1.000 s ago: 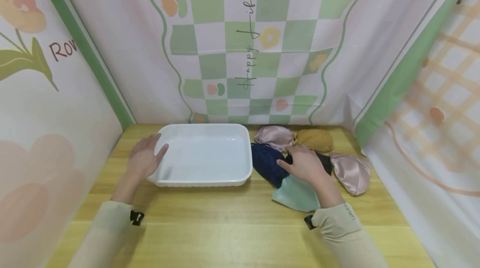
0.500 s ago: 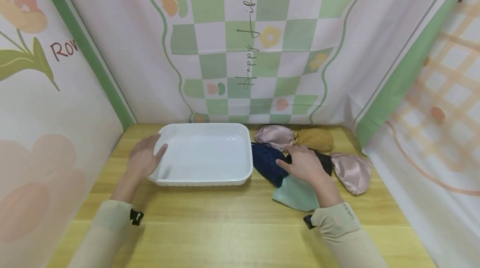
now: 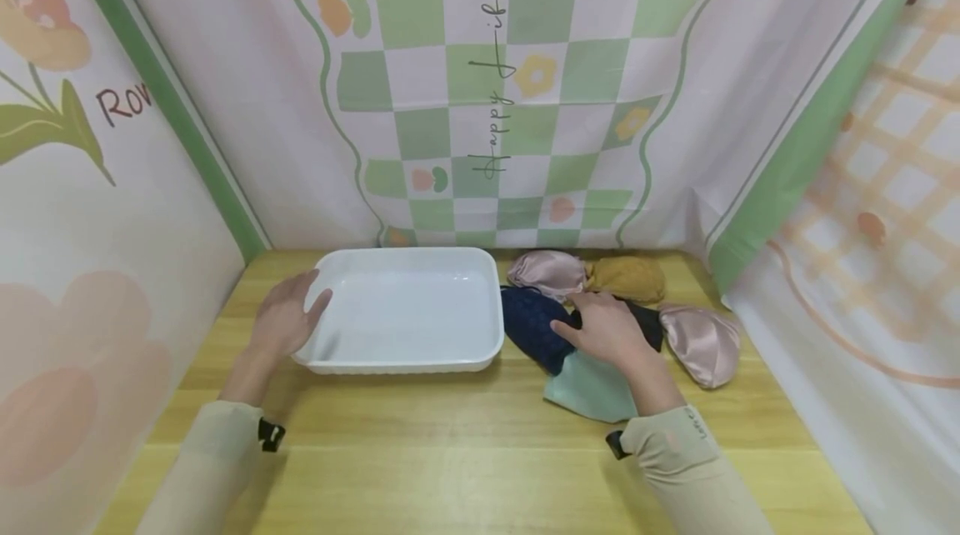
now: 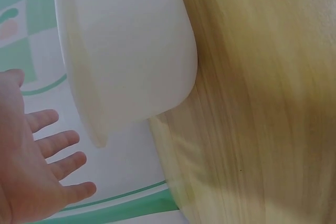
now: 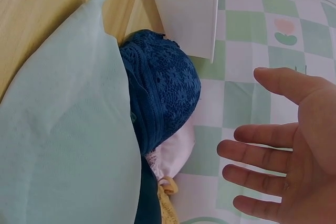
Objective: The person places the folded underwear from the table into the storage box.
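Note:
A white rectangular tray point(image 3: 393, 367) stands on the table at the left. My left hand point(image 3: 283, 320) is beside its left rim, fingers spread and holding nothing; the left wrist view shows the palm point(image 4: 26, 161) apart from the tray's wall. Over a group of folded bras hovers my right hand point(image 3: 609, 333), fingers straight and grasping nothing. Below and around it lie a navy lace bra point(image 3: 531, 325), a mint green bra point(image 3: 588, 389) and a black bra point(image 3: 651, 323), the last partly hidden by the hand. The navy cup point(image 5: 170, 85) looks rounded in the right wrist view.
Farther back lie a pink satin bra point(image 3: 546, 272) and a mustard bra point(image 3: 628, 279); another pink satin bra point(image 3: 703, 345) is at the right. Printed curtains point(image 3: 525, 118) enclose the wooden table point(image 3: 442, 460) at the back and both sides.
The whole head view has shifted very slightly. Both hands, the tray and the bras keep their places.

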`<action>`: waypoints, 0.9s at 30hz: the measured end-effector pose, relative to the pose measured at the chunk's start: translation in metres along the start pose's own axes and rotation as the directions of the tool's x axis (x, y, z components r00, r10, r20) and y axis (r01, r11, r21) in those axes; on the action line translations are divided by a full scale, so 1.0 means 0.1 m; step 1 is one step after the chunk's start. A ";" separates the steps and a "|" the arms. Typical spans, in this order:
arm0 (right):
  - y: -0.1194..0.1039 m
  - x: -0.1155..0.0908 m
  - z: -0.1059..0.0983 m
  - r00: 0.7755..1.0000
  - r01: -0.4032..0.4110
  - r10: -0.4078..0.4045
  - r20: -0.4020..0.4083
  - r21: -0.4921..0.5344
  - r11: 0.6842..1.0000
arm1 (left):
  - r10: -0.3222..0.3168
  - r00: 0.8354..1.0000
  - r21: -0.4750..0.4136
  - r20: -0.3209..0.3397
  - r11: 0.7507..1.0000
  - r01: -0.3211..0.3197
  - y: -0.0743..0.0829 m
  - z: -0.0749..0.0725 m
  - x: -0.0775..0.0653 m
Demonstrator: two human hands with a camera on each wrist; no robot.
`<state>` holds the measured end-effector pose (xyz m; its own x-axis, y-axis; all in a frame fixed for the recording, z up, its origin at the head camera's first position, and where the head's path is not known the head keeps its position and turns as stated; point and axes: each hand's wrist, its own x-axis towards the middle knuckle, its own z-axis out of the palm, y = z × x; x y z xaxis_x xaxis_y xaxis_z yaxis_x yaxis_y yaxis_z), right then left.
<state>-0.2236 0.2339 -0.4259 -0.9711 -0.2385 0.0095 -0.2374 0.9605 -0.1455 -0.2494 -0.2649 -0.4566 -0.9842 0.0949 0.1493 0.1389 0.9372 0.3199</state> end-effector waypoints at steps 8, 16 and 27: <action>-0.02 0.01 0.04 1.000 0.008 -0.008 -0.008 0.020 1.000 | -0.006 1.000 -0.009 0.013 1.000 0.006 -0.04 0.02 0.00; 0.00 0.02 0.09 0.999 0.025 -0.024 -0.026 0.023 0.999 | -0.025 0.999 -0.017 0.043 1.000 0.026 -0.07 0.03 0.00; 0.00 0.03 0.09 0.999 0.031 -0.031 -0.034 0.015 0.999 | -0.039 0.998 -0.025 0.057 0.999 0.041 -0.08 0.05 0.01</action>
<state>-0.2265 0.2315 -0.4347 -0.9637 -0.2627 0.0475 -0.2670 0.9503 -0.1603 -0.2524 -0.2712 -0.4633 -0.9936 0.0772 0.0827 0.1014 0.9317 0.3487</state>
